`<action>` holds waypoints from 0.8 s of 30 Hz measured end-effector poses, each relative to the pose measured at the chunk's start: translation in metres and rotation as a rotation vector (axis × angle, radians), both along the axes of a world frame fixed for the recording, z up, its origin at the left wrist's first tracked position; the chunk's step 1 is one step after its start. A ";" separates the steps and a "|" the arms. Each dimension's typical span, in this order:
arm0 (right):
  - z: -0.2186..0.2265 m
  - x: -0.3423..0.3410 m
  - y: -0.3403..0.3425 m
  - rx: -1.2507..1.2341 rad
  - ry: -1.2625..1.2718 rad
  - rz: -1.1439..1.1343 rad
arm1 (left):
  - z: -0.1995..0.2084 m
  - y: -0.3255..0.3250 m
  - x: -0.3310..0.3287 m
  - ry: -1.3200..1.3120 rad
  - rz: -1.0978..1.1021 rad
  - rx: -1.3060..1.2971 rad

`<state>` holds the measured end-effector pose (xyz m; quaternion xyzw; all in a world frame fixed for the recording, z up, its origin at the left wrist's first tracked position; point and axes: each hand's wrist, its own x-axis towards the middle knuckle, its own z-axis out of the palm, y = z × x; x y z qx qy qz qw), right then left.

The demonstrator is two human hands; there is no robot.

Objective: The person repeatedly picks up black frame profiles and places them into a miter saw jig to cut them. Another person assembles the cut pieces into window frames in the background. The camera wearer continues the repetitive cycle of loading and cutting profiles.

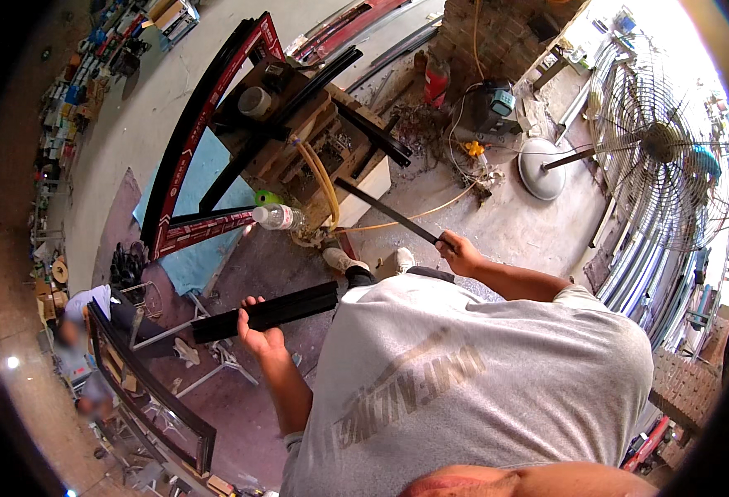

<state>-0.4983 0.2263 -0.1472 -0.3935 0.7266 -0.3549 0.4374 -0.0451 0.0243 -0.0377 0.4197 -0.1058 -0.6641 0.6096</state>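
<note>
My left grip (258, 333) holds the black profile (302, 306) at my left side; my right grip (455, 250) clasps one end of the dark bar (397, 217), slanted toward the table (370, 192); both are, I judge, best kept steady and apart; the red strips (207, 233) are pale-lettered, my grey shirt (505, 389) dark-lettered.
</note>
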 end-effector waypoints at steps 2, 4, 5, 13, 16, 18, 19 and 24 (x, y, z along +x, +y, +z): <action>-0.006 0.007 -0.002 0.061 -0.139 -0.105 | 0.001 0.002 -0.003 -0.024 0.008 0.001; -0.013 0.015 -0.017 0.062 -0.067 -0.089 | 0.003 0.003 -0.003 -0.019 -0.012 0.007; -0.014 0.020 -0.028 0.065 -0.010 -0.074 | 0.004 0.003 -0.004 -0.017 -0.021 0.010; -0.029 0.022 -0.080 0.337 -0.408 -0.051 | 0.006 0.004 -0.006 -0.048 -0.021 0.009; -0.028 0.018 -0.106 0.381 -0.415 -0.036 | 0.007 0.006 -0.004 -0.024 -0.055 -0.004; -0.019 0.019 -0.117 0.408 -0.414 -0.025 | 0.005 0.006 -0.001 -0.014 -0.052 -0.007; -0.014 0.022 -0.118 0.405 -0.405 -0.023 | 0.002 0.006 0.001 -0.013 -0.039 -0.005; 0.015 0.028 -0.119 0.402 -0.405 -0.047 | 0.003 0.007 0.002 -0.002 -0.022 -0.012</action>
